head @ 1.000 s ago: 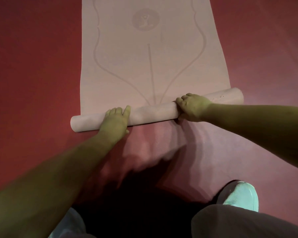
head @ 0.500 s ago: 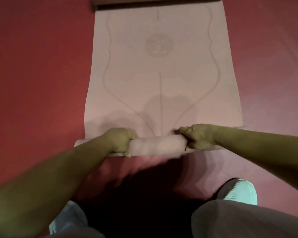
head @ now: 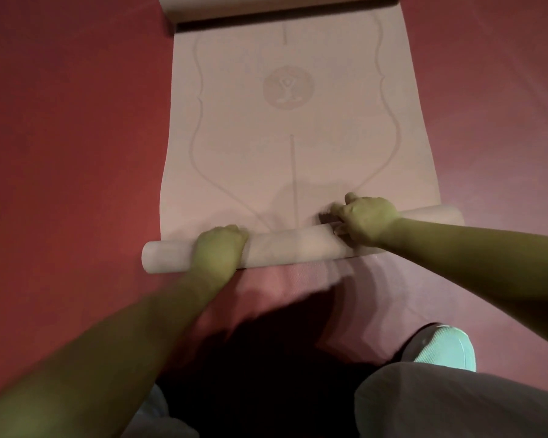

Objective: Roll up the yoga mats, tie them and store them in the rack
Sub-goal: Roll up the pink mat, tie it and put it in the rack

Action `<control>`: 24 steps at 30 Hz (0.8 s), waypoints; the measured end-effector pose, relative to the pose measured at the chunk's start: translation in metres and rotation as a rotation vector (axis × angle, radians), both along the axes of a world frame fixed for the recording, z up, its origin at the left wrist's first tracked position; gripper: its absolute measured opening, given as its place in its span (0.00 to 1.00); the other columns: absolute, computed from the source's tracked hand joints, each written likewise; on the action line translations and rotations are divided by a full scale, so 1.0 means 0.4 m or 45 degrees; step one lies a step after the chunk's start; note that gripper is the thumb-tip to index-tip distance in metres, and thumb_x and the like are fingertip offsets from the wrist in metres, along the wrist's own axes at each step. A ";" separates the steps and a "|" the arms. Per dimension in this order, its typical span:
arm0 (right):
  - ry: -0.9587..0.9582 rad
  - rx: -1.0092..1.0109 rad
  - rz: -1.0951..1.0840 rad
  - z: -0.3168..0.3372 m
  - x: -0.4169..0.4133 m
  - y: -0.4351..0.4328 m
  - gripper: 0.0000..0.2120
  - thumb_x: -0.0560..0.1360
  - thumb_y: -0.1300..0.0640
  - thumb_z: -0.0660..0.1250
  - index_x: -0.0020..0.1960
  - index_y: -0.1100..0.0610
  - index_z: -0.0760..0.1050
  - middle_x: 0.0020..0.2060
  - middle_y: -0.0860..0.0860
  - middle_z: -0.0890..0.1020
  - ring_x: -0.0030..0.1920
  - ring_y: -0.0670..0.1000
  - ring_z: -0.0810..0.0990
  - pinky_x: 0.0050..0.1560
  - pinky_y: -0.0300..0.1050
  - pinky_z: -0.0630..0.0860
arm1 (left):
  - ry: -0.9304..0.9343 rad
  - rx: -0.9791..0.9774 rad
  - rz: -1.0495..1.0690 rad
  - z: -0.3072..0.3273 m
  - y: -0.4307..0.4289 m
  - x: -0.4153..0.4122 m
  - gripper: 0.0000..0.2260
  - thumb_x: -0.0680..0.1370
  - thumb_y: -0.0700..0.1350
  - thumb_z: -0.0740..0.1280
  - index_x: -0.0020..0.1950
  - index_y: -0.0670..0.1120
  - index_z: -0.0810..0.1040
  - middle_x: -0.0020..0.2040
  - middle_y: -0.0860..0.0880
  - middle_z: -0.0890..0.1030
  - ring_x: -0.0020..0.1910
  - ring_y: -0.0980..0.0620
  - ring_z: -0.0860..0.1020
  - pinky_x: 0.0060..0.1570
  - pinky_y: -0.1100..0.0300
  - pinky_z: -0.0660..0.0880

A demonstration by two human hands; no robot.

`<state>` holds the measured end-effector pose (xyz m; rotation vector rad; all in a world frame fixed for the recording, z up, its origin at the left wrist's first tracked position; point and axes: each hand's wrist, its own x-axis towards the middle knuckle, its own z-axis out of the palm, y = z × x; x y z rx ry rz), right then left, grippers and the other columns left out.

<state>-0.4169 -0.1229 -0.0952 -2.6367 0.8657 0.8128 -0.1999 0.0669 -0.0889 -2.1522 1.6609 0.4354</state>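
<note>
A pale pink yoga mat [head: 291,147] lies flat on the red floor, printed with a centre line and a round emblem. Its near end is wound into a roll [head: 291,246] running left to right, slightly slanted. My left hand [head: 219,246] grips the roll left of its middle, fingers curled over the top. My right hand [head: 366,218] grips the roll further right, fingers curled round its far side. The roll's left end and right end stick out past both hands.
The mat's far end [head: 266,7] curls up at the top of the view. Red floor [head: 70,137] spreads on both sides. My right shoe [head: 446,347] and trouser leg [head: 440,403] stand close behind the roll at lower right.
The roll has moved forward along the mat and grown thicker. Both hands have shifted their grip on it, and the mat's curled far end has come into view.
</note>
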 end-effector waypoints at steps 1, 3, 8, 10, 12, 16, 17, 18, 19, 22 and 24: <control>0.026 0.041 -0.013 0.000 0.003 0.002 0.21 0.79 0.42 0.62 0.70 0.46 0.68 0.57 0.53 0.74 0.55 0.58 0.80 0.44 0.46 0.69 | -0.036 0.023 -0.027 -0.008 0.007 -0.022 0.16 0.78 0.48 0.59 0.65 0.47 0.74 0.56 0.46 0.79 0.53 0.44 0.79 0.50 0.53 0.75; 0.013 0.050 -0.019 0.016 0.010 0.002 0.18 0.80 0.44 0.62 0.69 0.46 0.70 0.56 0.53 0.74 0.53 0.59 0.81 0.42 0.46 0.68 | -0.063 0.082 -0.077 -0.029 0.019 -0.050 0.28 0.76 0.58 0.59 0.69 0.40 0.69 0.62 0.41 0.76 0.58 0.43 0.76 0.56 0.53 0.71; 0.066 -0.308 0.057 0.032 0.010 0.097 0.19 0.79 0.52 0.62 0.66 0.58 0.75 0.58 0.61 0.79 0.56 0.63 0.78 0.51 0.49 0.74 | -0.079 0.168 -0.185 -0.051 -0.007 -0.005 0.30 0.77 0.58 0.65 0.70 0.39 0.65 0.65 0.42 0.74 0.60 0.44 0.75 0.62 0.53 0.68; 0.168 -0.333 -0.054 0.026 0.007 0.162 0.37 0.69 0.41 0.73 0.66 0.68 0.74 0.60 0.72 0.76 0.59 0.72 0.77 0.57 0.61 0.76 | 0.111 0.189 -0.111 -0.035 -0.042 0.025 0.26 0.76 0.55 0.69 0.67 0.41 0.68 0.63 0.42 0.77 0.59 0.42 0.77 0.58 0.53 0.70; 0.204 -0.246 -0.091 0.002 -0.001 0.175 0.56 0.69 0.31 0.69 0.76 0.72 0.54 0.71 0.76 0.59 0.71 0.76 0.61 0.69 0.67 0.63 | 0.351 0.240 0.036 -0.017 -0.069 0.054 0.28 0.75 0.53 0.71 0.70 0.41 0.68 0.66 0.41 0.76 0.62 0.41 0.76 0.59 0.54 0.70; 0.104 -0.123 -0.076 -0.014 0.024 0.074 0.57 0.72 0.28 0.61 0.78 0.67 0.37 0.78 0.68 0.47 0.78 0.68 0.47 0.78 0.61 0.47 | 0.398 -0.143 0.156 -0.027 -0.072 0.091 0.28 0.75 0.46 0.73 0.72 0.44 0.70 0.64 0.39 0.76 0.61 0.38 0.75 0.60 0.50 0.71; 0.081 -0.079 -0.071 -0.016 0.040 0.041 0.56 0.73 0.29 0.61 0.79 0.66 0.39 0.78 0.67 0.50 0.78 0.66 0.49 0.78 0.60 0.47 | 0.270 -0.286 0.100 -0.038 -0.061 0.089 0.21 0.75 0.46 0.72 0.67 0.44 0.74 0.58 0.39 0.78 0.55 0.37 0.76 0.55 0.47 0.73; 0.072 -0.035 -0.048 -0.017 0.058 0.007 0.54 0.73 0.29 0.61 0.79 0.65 0.41 0.77 0.66 0.54 0.78 0.65 0.53 0.78 0.58 0.49 | 0.158 -0.392 0.056 -0.047 -0.051 0.081 0.16 0.77 0.46 0.69 0.63 0.43 0.77 0.54 0.40 0.79 0.51 0.37 0.76 0.51 0.45 0.74; 0.065 0.008 -0.021 -0.022 0.071 -0.023 0.53 0.73 0.29 0.62 0.79 0.63 0.44 0.76 0.63 0.58 0.77 0.63 0.57 0.77 0.56 0.52 | 0.106 -0.447 0.033 -0.057 -0.046 0.074 0.16 0.77 0.45 0.65 0.63 0.41 0.77 0.54 0.39 0.79 0.51 0.37 0.76 0.51 0.44 0.75; 0.013 0.139 -0.004 -0.029 0.087 -0.089 0.47 0.71 0.30 0.65 0.77 0.58 0.54 0.72 0.60 0.67 0.73 0.61 0.64 0.75 0.54 0.58 | 0.097 -0.226 0.073 -0.077 -0.055 0.046 0.36 0.73 0.57 0.61 0.75 0.36 0.63 0.71 0.35 0.69 0.69 0.35 0.68 0.70 0.42 0.64; -0.054 0.095 0.046 -0.033 0.078 -0.086 0.43 0.73 0.32 0.63 0.75 0.59 0.57 0.71 0.62 0.66 0.74 0.62 0.61 0.76 0.57 0.55 | 0.041 0.002 0.043 -0.085 -0.070 0.041 0.50 0.69 0.62 0.70 0.78 0.36 0.50 0.77 0.36 0.56 0.76 0.36 0.55 0.75 0.41 0.53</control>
